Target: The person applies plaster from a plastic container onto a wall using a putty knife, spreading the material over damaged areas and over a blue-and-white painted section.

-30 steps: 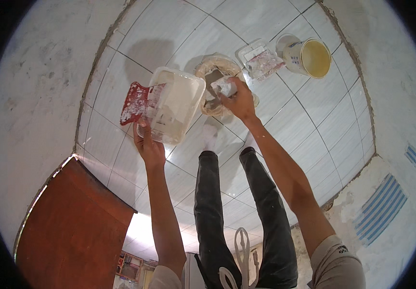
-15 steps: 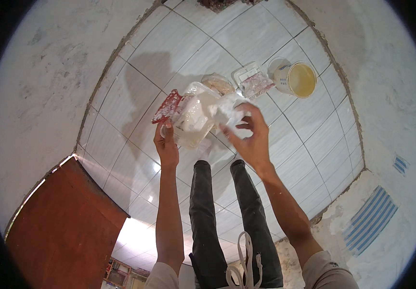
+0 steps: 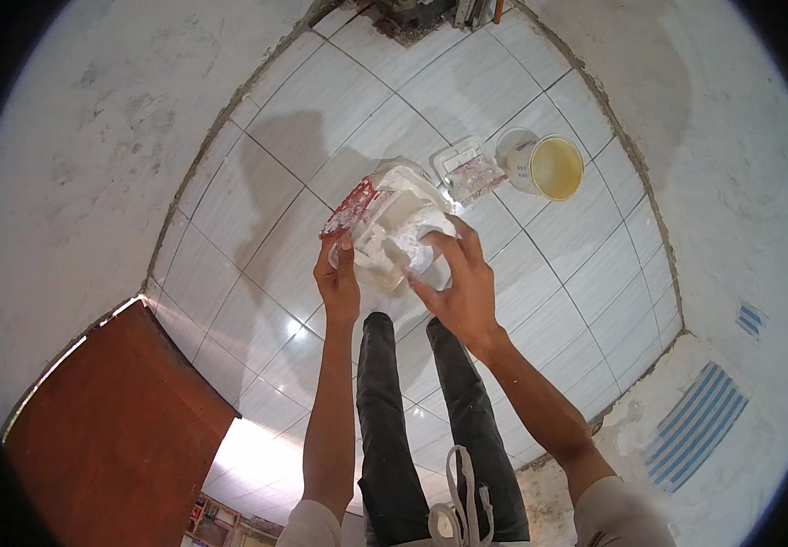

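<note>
Red scraper [image 3: 348, 215] and tub [image 3: 401, 209] hung in the left hand's grip [image 3: 338, 284] above the floor [image 3: 540, 278]; the right hand's grip [image 3: 463, 290] held a white object [image 3: 419, 241] over the tub, which a slack left grip might have tipped.

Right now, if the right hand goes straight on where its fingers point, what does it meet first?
Past the white item it holds, the right hand would probably meet the pale tub first; depth is unclear.

Smooth plastic tub [image 3: 399, 210], glossy floor tiles [image 3: 540, 305], rough matt wall [image 3: 102, 155].
</note>
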The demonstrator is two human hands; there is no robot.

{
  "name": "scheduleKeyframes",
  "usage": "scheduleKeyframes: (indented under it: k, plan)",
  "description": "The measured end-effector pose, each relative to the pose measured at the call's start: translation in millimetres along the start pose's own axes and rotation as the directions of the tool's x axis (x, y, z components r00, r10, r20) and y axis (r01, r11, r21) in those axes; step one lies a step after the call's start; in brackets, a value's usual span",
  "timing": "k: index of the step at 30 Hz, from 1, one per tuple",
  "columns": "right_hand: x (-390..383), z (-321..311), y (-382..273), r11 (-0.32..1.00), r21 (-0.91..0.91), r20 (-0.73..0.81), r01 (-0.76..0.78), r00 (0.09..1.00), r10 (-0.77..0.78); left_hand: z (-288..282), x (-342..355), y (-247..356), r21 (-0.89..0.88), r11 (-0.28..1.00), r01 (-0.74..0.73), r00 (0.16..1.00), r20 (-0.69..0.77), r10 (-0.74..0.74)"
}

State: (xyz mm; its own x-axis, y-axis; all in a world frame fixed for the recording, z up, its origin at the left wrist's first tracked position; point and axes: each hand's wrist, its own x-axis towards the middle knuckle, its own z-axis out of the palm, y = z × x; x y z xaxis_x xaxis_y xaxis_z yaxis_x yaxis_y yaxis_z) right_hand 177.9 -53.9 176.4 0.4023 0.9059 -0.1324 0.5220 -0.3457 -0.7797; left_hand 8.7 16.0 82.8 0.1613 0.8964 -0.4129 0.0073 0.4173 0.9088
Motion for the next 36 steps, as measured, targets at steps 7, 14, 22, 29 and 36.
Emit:
scheduleKeyframes:
  k: [7,14,22,29,36]
  plan:
    - [4.7,-9.0,7.6,0.999,-0.042,-0.029,0.003,1.0,-0.004,8.0,-2.5,4.3,0.065,0.995,-0.078,0.996,-0.028,0.08]
    - [0.8,-16.1,9.0,0.997,-0.082,0.048,0.013,0.999,-0.009,16.1,-7.7,6.2,0.027,0.999,-0.033,0.998,-0.062,0.034]
    - [3.4,-21.6,20.3,0.997,-0.081,-0.046,-0.013,0.999,0.009,17.0,-11.9,8.9,0.017,1.0,0.005,0.997,-0.079,-0.003]
    - [10.2,-20.9,23.9,0.989,-0.107,-0.019,0.1,0.995,-0.102,14.0,-12.1,9.8,-0.011,1.0,-0.029,0.999,-0.046,0.028]
    - [19.6,-25.1,23.8,0.991,-0.11,-0.022,0.081,0.996,-0.083,13.3,-14.4,11.7,0.048,0.998,0.046,0.997,-0.063,-0.043]
